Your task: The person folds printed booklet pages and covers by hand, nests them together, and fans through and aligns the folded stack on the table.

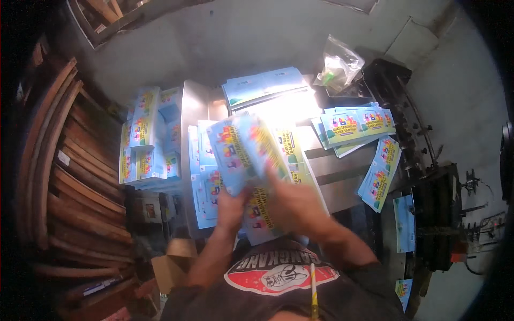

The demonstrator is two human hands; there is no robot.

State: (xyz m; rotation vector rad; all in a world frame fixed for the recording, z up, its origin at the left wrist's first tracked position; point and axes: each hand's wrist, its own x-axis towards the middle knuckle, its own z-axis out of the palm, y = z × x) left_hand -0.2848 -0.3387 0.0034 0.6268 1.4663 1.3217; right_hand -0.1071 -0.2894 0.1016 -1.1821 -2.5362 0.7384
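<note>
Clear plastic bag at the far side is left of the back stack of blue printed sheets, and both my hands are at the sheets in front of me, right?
Not quite: the head view shows the clear plastic bag right of the back stack, not left. Your left hand and right hand are indeed at the blue printed sheets.

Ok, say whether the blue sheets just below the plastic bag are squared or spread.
Spread unevenly: the blue sheets overlap, their edges out of line.

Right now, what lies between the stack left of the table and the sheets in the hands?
In the head view, the table's pale edge, then flat-lying blue printed sheets, come before the held sheets.
</note>
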